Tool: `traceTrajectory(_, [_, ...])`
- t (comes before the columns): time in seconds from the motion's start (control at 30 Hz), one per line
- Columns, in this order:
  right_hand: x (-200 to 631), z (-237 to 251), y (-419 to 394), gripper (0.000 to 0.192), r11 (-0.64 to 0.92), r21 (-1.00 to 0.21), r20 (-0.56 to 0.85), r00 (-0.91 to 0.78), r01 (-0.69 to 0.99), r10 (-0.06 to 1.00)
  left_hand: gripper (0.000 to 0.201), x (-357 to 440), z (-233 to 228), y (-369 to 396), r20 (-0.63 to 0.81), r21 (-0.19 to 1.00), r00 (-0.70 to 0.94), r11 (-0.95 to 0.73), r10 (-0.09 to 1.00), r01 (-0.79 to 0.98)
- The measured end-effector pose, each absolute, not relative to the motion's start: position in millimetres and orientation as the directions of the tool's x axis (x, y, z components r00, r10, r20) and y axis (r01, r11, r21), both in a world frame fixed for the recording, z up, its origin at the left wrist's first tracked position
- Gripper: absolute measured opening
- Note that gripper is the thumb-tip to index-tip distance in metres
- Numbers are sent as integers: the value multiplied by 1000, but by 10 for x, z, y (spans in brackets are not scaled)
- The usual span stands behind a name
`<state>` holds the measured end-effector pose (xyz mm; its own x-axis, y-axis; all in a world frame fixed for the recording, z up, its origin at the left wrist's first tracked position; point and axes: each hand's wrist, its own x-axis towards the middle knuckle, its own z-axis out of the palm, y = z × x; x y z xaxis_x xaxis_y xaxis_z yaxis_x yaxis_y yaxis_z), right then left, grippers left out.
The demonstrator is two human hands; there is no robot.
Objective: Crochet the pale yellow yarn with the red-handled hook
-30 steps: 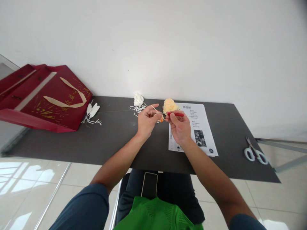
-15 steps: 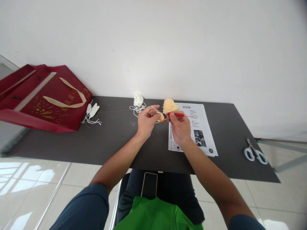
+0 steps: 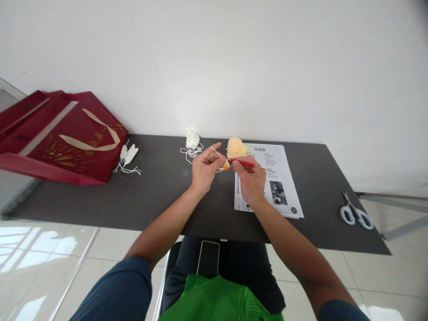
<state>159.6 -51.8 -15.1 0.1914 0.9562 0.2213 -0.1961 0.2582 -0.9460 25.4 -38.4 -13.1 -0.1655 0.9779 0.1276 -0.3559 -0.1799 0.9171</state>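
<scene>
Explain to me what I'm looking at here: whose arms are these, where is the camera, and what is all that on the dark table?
There is no machine here. The arms belong to a person who wears a camera on the head, so you look forward and down along them.

The right hand holds a thin red crochet hook. The left hand holds pale yarn stretched over its fingers, with a small orange piece between the two hands.

On the dark table lie a ball of peach yarn, a bundle of white yarn, a printed sheet, white-handled scissors far right, and a red gift bag far left with small white pieces beside it. A phone rests on the person's lap.
</scene>
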Motion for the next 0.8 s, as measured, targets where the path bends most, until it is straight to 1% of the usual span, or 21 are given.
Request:
traceTrajectory(0.1, [1608, -142, -587, 13, 415, -910, 406, 177, -12, 896, 53, 247, -131, -367, 85, 892, -150, -142, 985, -430])
traceTrajectory(0.17, [1621, -142, -620, 21, 485, -873, 487, 129, 50, 864, 54, 242, -125, -359, 34, 872, -135, -96, 990, -480])
traceTrajectory(0.23, [1631, -147, -635, 28, 504, -860, 510, 93, 81, 855, 52, 233, -109, -354, -22, 846, -99, -35, 995, -531])
traceTrajectory(0.3, [1633, -158, -629, 28, 500, -862, 506, 83, 78, 859, 49, 224, -84, -354, -66, 815, -57, 20, 996, -579])
traceTrajectory(0.4, [1619, -187, -588, 19, 461, -887, 457, 106, -12, 883, 44, 216, -49, -359, -89, 774, -15, 59, 996, -631])
traceTrajectory(0.5, [1600, -211, -520, 15, 312, -932, 294, 118, -186, 948, 44, 222, -34, -365, -62, 765, -4, 45, 998, -642])
traceTrajectory(0.57, [1594, -209, -475, 12, 216, -918, 197, 92, -333, 976, 46, 231, -38, -370, -37, 790, -14, 21, 999, -612])
traceTrajectory(0.6, [1593, -200, -456, 11, 191, -902, 174, 78, -387, 982, 48, 236, -44, -373, -26, 808, -22, 8, 999, -590])
traceTrajectory(0.7, [1600, -159, -421, 12, 165, -867, 158, 54, -471, 986, 51, 247, -66, -380, 2, 851, -46, -26, 999, -525])
traceTrajectory(0.8, [1620, -122, -412, 14, 186, -861, 181, 56, -474, 982, 52, 246, -82, -385, 27, 871, -50, -48, 998, -489])
